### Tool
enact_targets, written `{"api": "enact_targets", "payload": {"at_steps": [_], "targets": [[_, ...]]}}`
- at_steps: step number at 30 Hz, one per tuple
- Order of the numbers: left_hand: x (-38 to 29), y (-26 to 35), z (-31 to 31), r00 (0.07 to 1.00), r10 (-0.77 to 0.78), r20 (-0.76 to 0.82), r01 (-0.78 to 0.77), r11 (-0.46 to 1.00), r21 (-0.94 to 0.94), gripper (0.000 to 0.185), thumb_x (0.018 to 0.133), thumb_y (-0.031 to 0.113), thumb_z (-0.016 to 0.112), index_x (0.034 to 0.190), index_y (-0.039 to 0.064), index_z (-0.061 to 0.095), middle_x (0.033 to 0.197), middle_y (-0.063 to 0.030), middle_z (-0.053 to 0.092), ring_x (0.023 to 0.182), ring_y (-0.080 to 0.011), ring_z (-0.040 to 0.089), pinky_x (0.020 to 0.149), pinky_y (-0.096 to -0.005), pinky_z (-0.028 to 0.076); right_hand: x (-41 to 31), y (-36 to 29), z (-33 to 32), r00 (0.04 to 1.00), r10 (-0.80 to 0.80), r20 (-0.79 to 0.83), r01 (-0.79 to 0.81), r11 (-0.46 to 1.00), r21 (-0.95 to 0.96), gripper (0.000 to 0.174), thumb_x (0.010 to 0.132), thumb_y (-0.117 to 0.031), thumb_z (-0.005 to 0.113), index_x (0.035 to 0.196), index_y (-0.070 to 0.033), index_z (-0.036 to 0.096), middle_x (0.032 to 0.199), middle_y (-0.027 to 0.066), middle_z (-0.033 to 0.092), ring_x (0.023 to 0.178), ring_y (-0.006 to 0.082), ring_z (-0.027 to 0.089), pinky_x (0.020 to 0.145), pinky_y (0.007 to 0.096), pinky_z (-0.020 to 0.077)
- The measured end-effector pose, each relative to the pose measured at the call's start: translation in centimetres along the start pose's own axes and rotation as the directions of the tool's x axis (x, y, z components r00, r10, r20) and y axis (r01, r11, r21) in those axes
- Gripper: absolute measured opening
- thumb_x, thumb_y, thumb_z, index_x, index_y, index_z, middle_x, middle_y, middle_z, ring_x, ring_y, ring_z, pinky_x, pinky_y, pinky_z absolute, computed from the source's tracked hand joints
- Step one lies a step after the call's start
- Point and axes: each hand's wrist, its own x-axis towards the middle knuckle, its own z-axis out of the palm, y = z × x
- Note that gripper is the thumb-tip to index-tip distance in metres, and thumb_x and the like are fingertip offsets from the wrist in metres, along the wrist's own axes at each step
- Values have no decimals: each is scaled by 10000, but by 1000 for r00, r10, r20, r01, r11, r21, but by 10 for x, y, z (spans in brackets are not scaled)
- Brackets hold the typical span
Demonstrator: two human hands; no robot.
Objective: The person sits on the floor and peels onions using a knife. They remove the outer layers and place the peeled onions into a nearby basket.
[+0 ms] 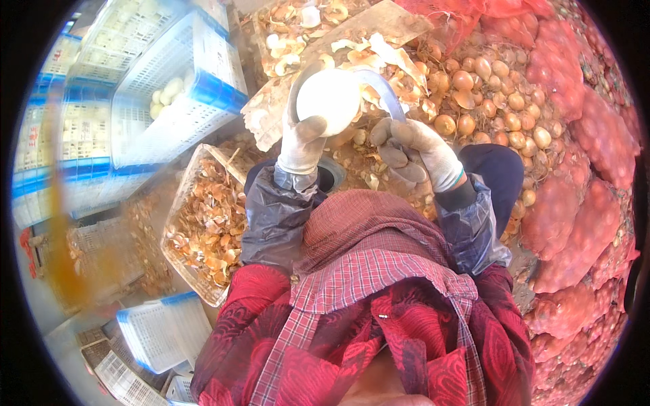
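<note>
My left hand (307, 137), in a white work glove with dark fingers, grips a round, very bright white object that looks like a peeled onion (329, 101); glare hides its surface. In my gloved right hand (403, 147) is a curved tool, seemingly a knife (383, 91), whose pale bowed blade arches up toward the onion's right side; its handle is hidden by the fingers. Loose onion skins (396, 58) lie beyond both hands, on and around a wooden board (376, 25).
Unpeeled onions (464, 81) are heaped at right, with red mesh sacks of onions (558, 213) beyond. At left stand a white plastic crate (172, 127) holding peeled onions and a basket (172, 218) of skins. Stacked crates (165, 330) sit lower left.
</note>
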Motion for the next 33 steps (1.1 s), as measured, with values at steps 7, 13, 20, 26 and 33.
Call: {"api": "enact_targets", "payload": {"at_steps": [7,13,20,26,33], "targets": [[-2,2,6,984,-173,50,166,979,118,964,659,220,792,1470,31,306,1278,-176,554,1152,-299,591,952,-416,522,11,-32,18,888,-312,-338,89,837,-539,384,898,-272,652,1149,8,575,780,24,610,557,59,541,486,207,424],[-2,3,20,972,-148,181,131,986,104,1000,622,177,781,1479,30,286,1327,-161,522,1234,-268,530,1041,-395,443,19,-35,6,862,-451,-233,268,794,-545,217,863,-161,656,979,19,617,736,35,624,594,105,585,540,234,471],[0,-11,12,886,-456,90,444,887,123,889,679,132,769,1454,36,345,1286,-118,553,1195,-236,547,981,-373,469,23,-50,22,879,-476,24,312,536,-785,197,878,-210,623,918,-18,644,730,85,652,614,148,598,585,286,481],[-2,2,15,930,-355,90,349,934,82,846,666,141,759,1425,34,400,1227,-125,591,1110,-232,602,946,-362,499,36,-42,-55,845,-429,-319,435,899,-55,175,936,-207,568,893,-46,623,713,-7,608,527,44,500,473,195,412],[-2,0,13,960,-222,173,213,975,68,858,653,125,739,1429,26,386,1274,-128,568,1175,-247,571,963,-378,495,48,59,-160,846,-315,-431,-472,-65,-879,218,898,-204,538,973,-28,642,948,233,662,904,388,641,807,443,510]]}}
